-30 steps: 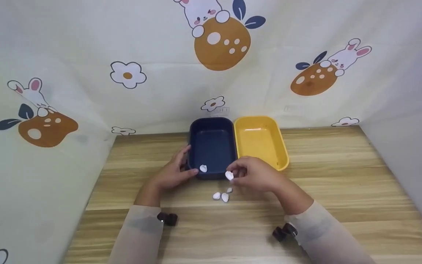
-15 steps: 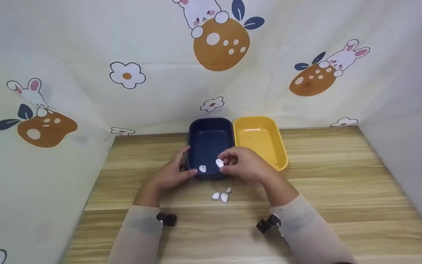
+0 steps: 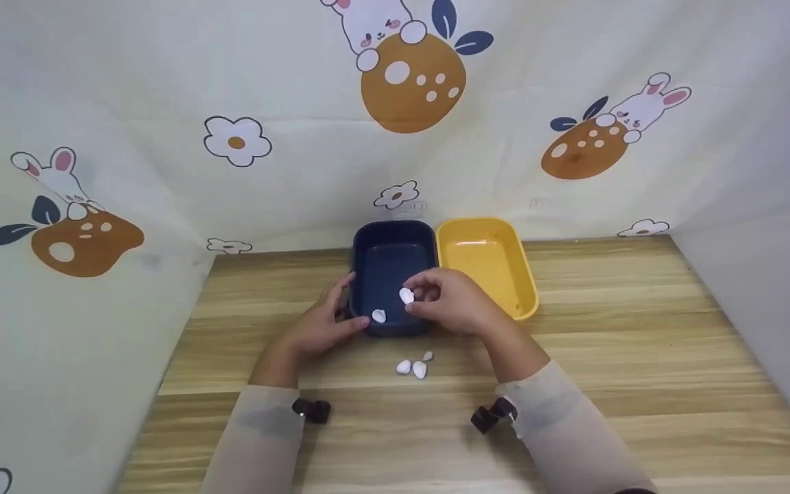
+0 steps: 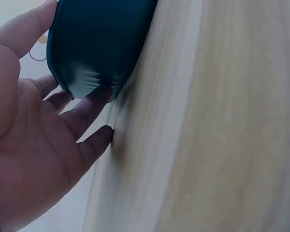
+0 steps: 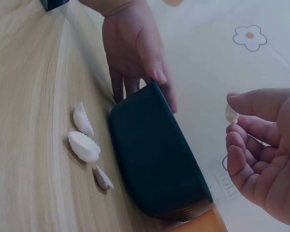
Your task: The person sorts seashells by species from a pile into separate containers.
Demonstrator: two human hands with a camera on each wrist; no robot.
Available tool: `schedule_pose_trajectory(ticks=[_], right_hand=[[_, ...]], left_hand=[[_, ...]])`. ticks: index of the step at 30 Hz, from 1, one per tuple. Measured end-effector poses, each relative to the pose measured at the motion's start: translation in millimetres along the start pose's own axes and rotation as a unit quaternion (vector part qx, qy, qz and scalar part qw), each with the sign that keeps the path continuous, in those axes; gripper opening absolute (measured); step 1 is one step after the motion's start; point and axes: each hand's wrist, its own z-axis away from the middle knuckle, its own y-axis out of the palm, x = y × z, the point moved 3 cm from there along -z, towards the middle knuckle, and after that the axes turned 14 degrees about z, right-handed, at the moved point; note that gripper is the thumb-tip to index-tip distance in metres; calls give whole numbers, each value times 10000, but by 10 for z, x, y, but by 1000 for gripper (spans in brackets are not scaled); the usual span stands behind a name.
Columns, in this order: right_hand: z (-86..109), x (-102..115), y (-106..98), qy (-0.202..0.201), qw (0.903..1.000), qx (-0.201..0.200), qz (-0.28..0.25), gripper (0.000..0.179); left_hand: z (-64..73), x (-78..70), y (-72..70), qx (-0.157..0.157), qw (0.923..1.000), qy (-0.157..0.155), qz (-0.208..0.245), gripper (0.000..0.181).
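Note:
My right hand [image 3: 453, 298] pinches a white seashell [image 3: 407, 296] between thumb and fingertips, above the right part of the dark blue tray [image 3: 395, 230]. Another shell [image 3: 379, 316] lies inside that tray at its near left corner. My left hand [image 3: 323, 326] holds the same corner, its thumb at the near rim and its fingers along the left side. In the left wrist view those fingers [image 4: 87, 111] rest against the tray's outer wall. Three ribbed seashells [image 5: 84, 146] lie on the table in front of the tray, seen close in the right wrist view.
A yellow tray [image 3: 529, 281] stands against the right side of the blue one. Both are at the back of the wooden table [image 3: 614, 329], close to a cloth [image 3: 299, 185] printed with rabbits and flowers. A black wrist camera sits at each cuff.
My right hand has carried its shell left and away from me, from the tray's near right corner to over its inside. My left hand and the shells on the table have stayed put.

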Motion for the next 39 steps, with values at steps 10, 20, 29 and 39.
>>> schedule_pose_trajectory(ticks=[10,20,29,39], right_hand=[[-6,-25,-7,-86,9998,-190,32,32],[60,2,68,-218,9996,-48,166,29],[233,-36,154,-457,9976,294,434,28],[447,-250,207,-649,9962,450,356,29]], left_hand=[[0,1,-2,103,9998,134,99,101],[9,2,-1,55,9999,134,-14,101],[22,-28,-8,30,9999,40,-100,102],[9,-27,-3,48,9997,219,-32,99]])
